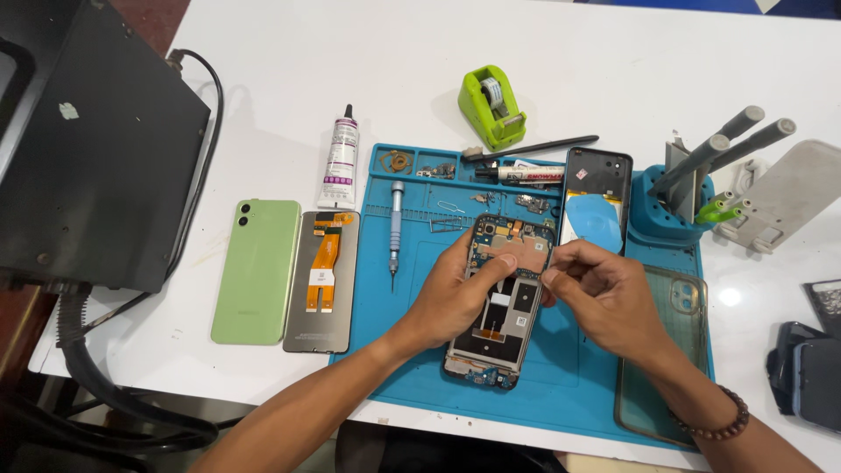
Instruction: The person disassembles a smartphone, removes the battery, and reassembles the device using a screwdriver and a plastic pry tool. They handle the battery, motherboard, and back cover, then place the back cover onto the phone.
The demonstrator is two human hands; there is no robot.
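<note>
- While the opened phone frame point(501, 302) lies on the blue repair mat point(561, 368) near the worktop's point(613, 79) front edge, the left hand point(455, 293) cups its left side, fingers curled round the edge and the thumb laid across the upper board.
- The right hand point(604, 293) hovers at the frame's upper right corner, fingers drawn together in a pinch; whether a small part sits between the fingertips cannot be told.
- A bead bracelet point(714, 422) circles the right wrist, which rests over a clear phone case point(679, 298) at the mat's right edge.
- A blue-grey screwdriver point(396, 223) lies upright on the mat, left of the frame.
- Off the mat to the left lie a green back cover point(256, 270) and, just beside it, a display panel with an orange flex cable point(322, 280).
- Behind the frame lie a white glue tube point(340, 159), a green tape dispenser point(491, 105) and a blue tool holder point(661, 206).
</note>
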